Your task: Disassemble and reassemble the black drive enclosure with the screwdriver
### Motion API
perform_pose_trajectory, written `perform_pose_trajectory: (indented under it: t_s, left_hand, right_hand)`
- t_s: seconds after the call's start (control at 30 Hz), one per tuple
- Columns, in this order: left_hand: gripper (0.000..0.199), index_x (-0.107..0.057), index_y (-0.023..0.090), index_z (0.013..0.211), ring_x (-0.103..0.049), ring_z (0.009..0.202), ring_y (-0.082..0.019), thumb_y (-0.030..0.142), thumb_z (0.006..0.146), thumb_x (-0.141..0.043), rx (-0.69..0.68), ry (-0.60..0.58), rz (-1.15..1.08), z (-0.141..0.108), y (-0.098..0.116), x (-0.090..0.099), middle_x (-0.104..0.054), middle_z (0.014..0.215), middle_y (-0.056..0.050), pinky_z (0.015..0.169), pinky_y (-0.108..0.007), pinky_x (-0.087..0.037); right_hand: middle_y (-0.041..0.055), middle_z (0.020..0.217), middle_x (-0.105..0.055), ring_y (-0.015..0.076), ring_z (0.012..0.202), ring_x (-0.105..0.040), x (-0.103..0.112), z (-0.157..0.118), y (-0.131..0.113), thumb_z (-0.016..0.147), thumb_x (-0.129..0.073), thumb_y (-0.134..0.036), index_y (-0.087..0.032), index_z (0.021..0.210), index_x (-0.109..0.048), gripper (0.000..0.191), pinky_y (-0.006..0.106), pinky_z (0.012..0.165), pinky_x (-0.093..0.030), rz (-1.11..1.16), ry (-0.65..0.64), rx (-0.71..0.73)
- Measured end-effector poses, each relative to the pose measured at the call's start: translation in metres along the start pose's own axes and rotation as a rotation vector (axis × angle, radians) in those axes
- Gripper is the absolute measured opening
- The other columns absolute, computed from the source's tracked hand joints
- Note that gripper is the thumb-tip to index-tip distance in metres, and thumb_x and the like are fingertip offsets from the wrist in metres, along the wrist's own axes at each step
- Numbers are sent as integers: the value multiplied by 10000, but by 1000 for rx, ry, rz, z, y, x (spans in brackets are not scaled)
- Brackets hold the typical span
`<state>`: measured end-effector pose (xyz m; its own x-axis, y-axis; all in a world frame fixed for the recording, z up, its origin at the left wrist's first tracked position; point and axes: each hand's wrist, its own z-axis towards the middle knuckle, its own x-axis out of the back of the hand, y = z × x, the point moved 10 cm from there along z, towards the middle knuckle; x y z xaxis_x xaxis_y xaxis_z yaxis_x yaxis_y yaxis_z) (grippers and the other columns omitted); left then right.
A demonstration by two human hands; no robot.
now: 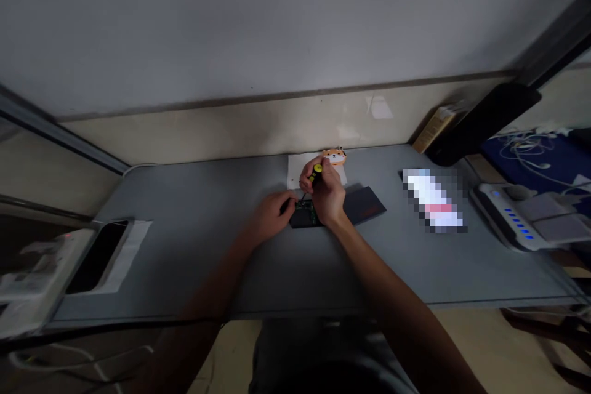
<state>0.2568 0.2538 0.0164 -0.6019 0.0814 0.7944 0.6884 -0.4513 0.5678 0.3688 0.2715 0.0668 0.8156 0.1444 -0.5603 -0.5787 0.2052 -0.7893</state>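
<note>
My right hand [329, 194] is wrapped round a black and yellow screwdriver [317, 173], its shaft pointing down at a small green circuit board [305, 204]. The board lies on a dark flat case [302, 219] in the middle of the grey table. At the left end of the case, my left hand [276, 212] pinches the edge of the case or board; its fingertips are small and partly hidden. A second dark flat piece [367, 204] sits to the right, partly behind my right wrist. Behind my hands is a white sheet [297, 167] with an orange animal-faced item [335, 156] on it.
A phone [99, 255] lies on white paper at the left of the grey table [194, 197]. To the right are a blurred-out bright screen [434, 203], a power strip [508, 215], a black cylinder [484, 123] and a yellowish box [433, 128]. A dark cable crosses the lower left.
</note>
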Motion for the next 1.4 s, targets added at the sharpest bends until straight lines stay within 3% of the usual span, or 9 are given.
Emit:
perform_pose_trajectory:
  t_s: [0.17, 0.67, 0.9, 1.07, 1.23, 1.4]
  left_hand:
    - [208, -667, 234, 932, -682, 821, -203, 246, 988, -468, 2, 16, 3, 1, 0, 0, -743, 879, -26, 817, -327, -535]
    - [180, -658, 237, 950, -693, 867, -209, 196, 973, -484, -11, -10, -2, -1, 0, -1, -745, 913, -27, 822, -326, -537]
    - [194, -650, 238, 931, -694, 856, -214, 216, 984, -465, -13, 8, 8, -1, -1, -1, -740, 896, -29, 836, -346, -542]
    - [191, -662, 241, 971, -695, 879, -219, 217, 991, -474, 1, -8, 3, -2, 0, -2, -737, 920, -34, 856, -353, -549]
    - [163, -685, 254, 1050, -679, 965, -203, 308, 1026, -532, -50, 87, -22, -7, 8, 5, -702, 1017, -36, 919, -328, -544]
    - [205, -717, 236, 985, -653, 886, -163, 326, 1052, -546, -91, 139, -75, -9, 5, 5, -637, 957, -24, 860, -274, -541]
  right_hand:
    - [-30, 574, -437, 123, 523, -349, -5, -3, -1, 904, -580, -718, -232, 725, -564, 518, 271, 505, -295, -24, -55, -4]
    - [-38, 600, -418, 115, 512, -334, 7, 3, -8, 889, -614, -718, -241, 710, -527, 517, 281, 508, -284, 41, 19, 35]
    - [-46, 570, -381, 117, 505, -332, 3, 3, -1, 886, -592, -750, -241, 704, -521, 545, 276, 491, -267, 29, -14, -25]
    - [-43, 578, -388, 114, 505, -295, 6, 4, -9, 868, -650, -680, -244, 691, -521, 488, 276, 495, -283, 77, 25, 2]
    - [-43, 581, -330, 129, 512, -273, 3, 3, -15, 941, -529, -713, -253, 684, -474, 530, 282, 494, -298, 89, 42, -22]
    - [-49, 582, -292, 121, 509, -271, 15, 6, -42, 1002, -491, -624, -245, 694, -470, 488, 264, 495, -318, 162, 54, 44]
